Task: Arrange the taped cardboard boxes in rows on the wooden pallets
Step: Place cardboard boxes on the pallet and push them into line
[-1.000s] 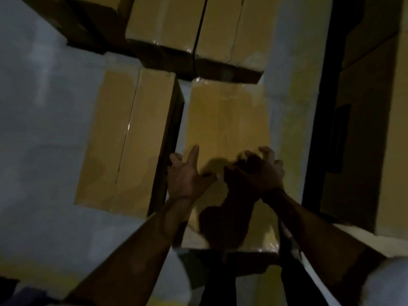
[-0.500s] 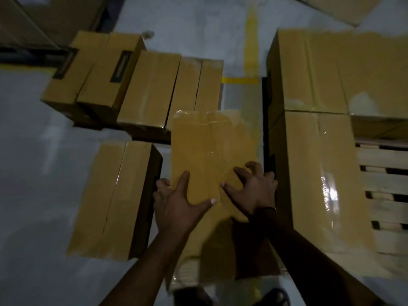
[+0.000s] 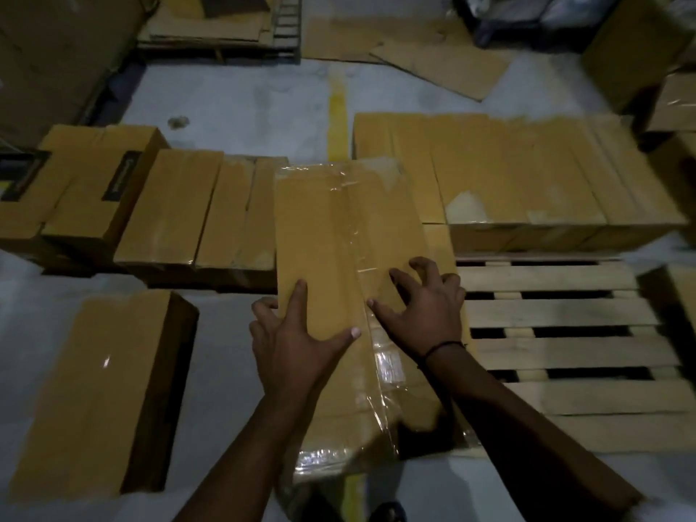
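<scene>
Well to the left of the left hand (image 3: 297, 344): a lone box (image 3: 101, 389) flat on the floor (image 3: 37, 295). Ahead and left of the hands: a row (image 3: 196, 212) of boxes side by side, also on the floor.

Under both hands: the box (image 3: 331, 227), long, taped and film-wrapped, running lengthwise away from the body. Right side just beside or over the pallet's left edge; hard to tell which.

Left hand spread near the box's left edge, thumb and forefinger flat on top, the other fingers bent down over that edge and gripping it. Right hand (image 3: 425, 310) spread wide, fingers clawed, tips pressing the top just right of the tape seam, nothing enclosed.

Right of the right hand: bare slats of the pallet (image 3: 565, 314). Ahead of that hand: placed boxes (image 3: 527, 171) in a row across the pallet's far part.

Probably stiff and fairly heavy, going by bulk. Glossy film likely slippery under flat palms. Best held by the long edges or under the ends, not by the top face. Loose film at the near end best avoided, being apt to slide or tear.
</scene>
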{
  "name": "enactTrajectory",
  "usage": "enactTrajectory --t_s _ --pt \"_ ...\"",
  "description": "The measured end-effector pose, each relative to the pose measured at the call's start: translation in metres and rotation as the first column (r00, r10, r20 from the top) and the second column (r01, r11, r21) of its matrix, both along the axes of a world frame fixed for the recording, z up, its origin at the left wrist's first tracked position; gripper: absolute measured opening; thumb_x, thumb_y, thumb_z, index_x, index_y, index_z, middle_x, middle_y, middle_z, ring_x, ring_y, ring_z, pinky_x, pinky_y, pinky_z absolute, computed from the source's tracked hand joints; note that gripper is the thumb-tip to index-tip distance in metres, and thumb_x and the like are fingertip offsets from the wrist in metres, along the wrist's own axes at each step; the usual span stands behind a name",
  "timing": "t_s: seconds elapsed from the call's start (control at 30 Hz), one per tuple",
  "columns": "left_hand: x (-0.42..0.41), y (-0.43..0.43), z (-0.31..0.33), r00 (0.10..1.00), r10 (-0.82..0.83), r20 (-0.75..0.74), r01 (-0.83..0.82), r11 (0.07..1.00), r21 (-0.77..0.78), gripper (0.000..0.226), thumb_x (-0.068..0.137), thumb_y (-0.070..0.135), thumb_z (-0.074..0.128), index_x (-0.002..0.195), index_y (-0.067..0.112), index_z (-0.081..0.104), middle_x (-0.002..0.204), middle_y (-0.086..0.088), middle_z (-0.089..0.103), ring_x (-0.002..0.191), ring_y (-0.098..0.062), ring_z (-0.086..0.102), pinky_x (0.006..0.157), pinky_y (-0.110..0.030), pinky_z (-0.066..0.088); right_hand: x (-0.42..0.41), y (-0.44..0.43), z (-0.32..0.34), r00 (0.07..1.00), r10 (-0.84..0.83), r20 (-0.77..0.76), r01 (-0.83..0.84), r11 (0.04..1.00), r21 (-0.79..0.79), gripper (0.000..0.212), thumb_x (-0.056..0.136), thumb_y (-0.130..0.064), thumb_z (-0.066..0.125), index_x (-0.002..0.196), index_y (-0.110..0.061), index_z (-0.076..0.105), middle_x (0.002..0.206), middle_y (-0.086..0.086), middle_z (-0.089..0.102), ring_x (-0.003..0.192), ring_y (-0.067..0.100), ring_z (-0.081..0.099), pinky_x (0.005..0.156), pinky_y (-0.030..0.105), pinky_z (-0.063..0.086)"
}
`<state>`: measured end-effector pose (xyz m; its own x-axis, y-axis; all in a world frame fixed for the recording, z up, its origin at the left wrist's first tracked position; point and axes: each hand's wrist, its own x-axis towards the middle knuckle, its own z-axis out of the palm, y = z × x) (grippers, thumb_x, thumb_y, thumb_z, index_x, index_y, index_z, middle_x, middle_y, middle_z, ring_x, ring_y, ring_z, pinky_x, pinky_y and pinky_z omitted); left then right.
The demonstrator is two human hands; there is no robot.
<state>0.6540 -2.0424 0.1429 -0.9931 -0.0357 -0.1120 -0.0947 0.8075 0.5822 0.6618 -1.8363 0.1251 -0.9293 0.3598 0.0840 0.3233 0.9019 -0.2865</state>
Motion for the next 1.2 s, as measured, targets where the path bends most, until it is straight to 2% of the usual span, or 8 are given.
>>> enactTrajectory --t_s 0.27,0.5,0.67,0.8,0.93,1.2 --pt "0.019 0.103 -0.035 0.997 -0.076 -0.01 0.077 0.996 0.054 0.112 0.055 0.09 0.071 0.152 0.047 0.034 0.139 0.002 0.023 0.126 -0.027 0.038 0.096 -0.045 0.052 0.038 0.102 -0.02 0.997 -0.077 0.016 0.076 0.996 0.055 0.061 0.076 -0.079 0.059 0.124 -0.043 0.062 0.144 -0.01 0.041 0.115 0.028 0.039 0.093 0.042 0.037" --pt "0.042 0.192 -0.031 0.98 -0.2 -0.003 0.199 0.977 0.079 0.11 0.057 0.089 0.071 0.152 0.047 0.034 0.14 0.002 0.022 0.126 -0.027 0.036 0.097 -0.045 0.05 0.087 0.185 -0.013 0.976 -0.219 0.005 0.219 0.974 0.049 0.064 0.074 -0.078 0.064 0.126 -0.041 0.063 0.144 -0.009 0.041 0.115 0.03 0.039 0.095 0.045 0.038" --pt "0.067 0.27 -0.046 0.977 -0.212 -0.016 0.213 0.973 0.093 0.105 0.057 0.09 0.071 0.149 0.048 0.042 0.138 0.004 0.024 0.126 -0.024 0.038 0.096 -0.047 0.052 0.115 0.263 -0.021 0.972 -0.233 0.03 0.23 0.97 0.083 0.064 0.075 -0.079 0.06 0.126 -0.042 0.062 0.144 -0.011 0.041 0.116 0.032 0.04 0.093 0.044 0.037" --pt "0.094 0.339 -0.066 0.986 -0.16 -0.042 0.164 0.978 0.125 0.097 0.058 0.084 0.076 0.145 0.05 0.048 0.137 0.006 0.025 0.128 -0.021 0.04 0.095 -0.041 0.053 0.139 0.33 -0.045 0.975 -0.222 0.016 0.22 0.973 0.07 0.062 0.076 -0.078 0.061 0.127 -0.043 0.06 0.145 -0.012 0.04 0.117 0.033 0.038 0.094 0.045 0.037" --pt "0.121 0.393 -0.093 0.991 -0.13 -0.026 0.132 0.986 0.098 0.097 0.058 0.085 0.074 0.145 0.049 0.048 0.138 0.004 0.025 0.127 -0.025 0.044 0.094 -0.045 0.054 0.157 0.384 -0.074 0.978 -0.207 0.001 0.207 0.978 0.028 0.06 0.075 -0.074 0.067 0.124 -0.04 0.065 0.144 -0.01 0.044 0.115 0.035 0.039 0.093 0.044 0.035" --pt "0.141 0.441 -0.154 0.993 -0.111 0.046 0.111 0.994 0.007 0.094 0.064 0.086 0.069 0.147 0.048 0.043 0.143 0.002 0.024 0.13 -0.029 0.042 0.092 -0.047 0.056 0.161 0.44 -0.139 0.989 -0.108 0.1 0.111 0.993 -0.032 0.058 0.078 -0.07 0.067 0.127 -0.039 0.064 0.146 -0.007 0.043 0.117 0.035 0.037 0.095 0.048 0.037"
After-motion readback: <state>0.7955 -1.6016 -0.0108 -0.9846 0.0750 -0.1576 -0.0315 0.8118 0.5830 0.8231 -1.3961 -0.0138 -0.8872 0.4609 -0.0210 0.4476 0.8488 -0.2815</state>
